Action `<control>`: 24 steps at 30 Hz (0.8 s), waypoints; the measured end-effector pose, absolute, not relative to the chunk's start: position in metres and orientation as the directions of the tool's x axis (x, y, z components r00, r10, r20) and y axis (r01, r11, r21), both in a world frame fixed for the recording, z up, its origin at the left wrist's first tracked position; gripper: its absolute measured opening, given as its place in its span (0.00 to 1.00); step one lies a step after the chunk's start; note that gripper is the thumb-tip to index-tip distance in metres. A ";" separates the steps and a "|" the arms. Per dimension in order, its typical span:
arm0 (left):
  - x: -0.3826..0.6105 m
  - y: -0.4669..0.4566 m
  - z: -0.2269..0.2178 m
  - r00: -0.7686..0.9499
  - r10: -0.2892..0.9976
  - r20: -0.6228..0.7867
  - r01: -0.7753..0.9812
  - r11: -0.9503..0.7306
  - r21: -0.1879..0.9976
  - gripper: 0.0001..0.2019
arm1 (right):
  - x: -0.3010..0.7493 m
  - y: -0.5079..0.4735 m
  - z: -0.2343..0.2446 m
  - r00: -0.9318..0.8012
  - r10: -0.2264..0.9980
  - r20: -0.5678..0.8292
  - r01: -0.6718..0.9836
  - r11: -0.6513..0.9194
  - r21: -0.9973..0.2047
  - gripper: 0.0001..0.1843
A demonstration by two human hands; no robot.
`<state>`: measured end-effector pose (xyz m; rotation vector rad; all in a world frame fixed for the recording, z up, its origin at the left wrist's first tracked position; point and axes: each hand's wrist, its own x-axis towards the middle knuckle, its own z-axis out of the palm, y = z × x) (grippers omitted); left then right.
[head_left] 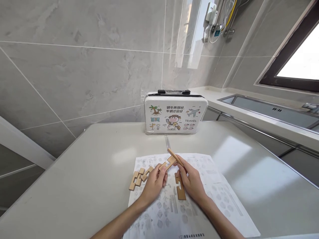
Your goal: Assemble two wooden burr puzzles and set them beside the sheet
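White case [175, 114], qty 1, upright at back of surface [99, 159], w/ black handle [173, 92] on top and clear wrap. Writing on front: 2 lines Chinese, 奶牛养得好, / 牛奶才会好; "TRAVEL" at R. Other lettering too small to read. Prints incl. 1 cartoon cow, 1 plane, palms at upper L.

Paper [241, 222] under both hands: rows of small printed diagrams + text; heading at near edge upside down, too small to read w/ certainty.

L hand [154, 182]: thumb + fingers pinching one end of notched block [170, 162], light wood, raised over paper. R hand [193, 179]: fingers closed on narrow block [171, 153], seen nearly edge-on, tilted, at far end of notched block; contact betw. the 2 can't be confirmed. Darker block [181, 193], qty 1, also notched, just below R fingers; can't tell if gripped or resting on paper.

Loose blocks [134, 181]: approx. 3, light wood, clustered L of L hand, partly at paper edge; overlap makes exact ct. unsure.

Bkgd: sink [271, 108] qty 1, R side; window [299, 59] qty 1, upper R; grey tiled wall [99, 76] behind.
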<state>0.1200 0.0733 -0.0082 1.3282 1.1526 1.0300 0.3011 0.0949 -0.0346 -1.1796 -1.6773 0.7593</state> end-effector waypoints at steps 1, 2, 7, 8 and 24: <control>0.120 0.073 -0.008 0.170 0.985 -0.027 0.080 0.013 0.997 0.23 | 0.301 0.095 -0.036 -0.119 0.934 0.335 0.368 0.355 -0.859 0.25; 0.120 0.073 -0.008 0.174 0.984 -0.027 0.077 0.014 0.997 0.23 | 0.301 0.095 -0.037 -0.117 0.932 0.343 0.372 0.361 -0.855 0.25; 0.118 0.074 -0.009 0.193 0.981 -0.023 0.070 0.010 0.998 0.22 | 0.303 0.095 -0.036 -0.127 0.910 0.394 0.403 0.411 -0.818 0.26; 0.118 0.074 -0.009 0.197 0.980 -0.022 0.069 0.009 0.998 0.22 | 0.303 0.095 -0.036 -0.134 0.906 0.402 0.402 0.420 -0.813 0.26; 0.116 0.073 -0.010 0.226 0.974 -0.005 0.077 -0.012 0.997 0.21 | 0.306 0.094 -0.033 -0.181 0.893 0.413 0.403 0.450 -0.797 0.25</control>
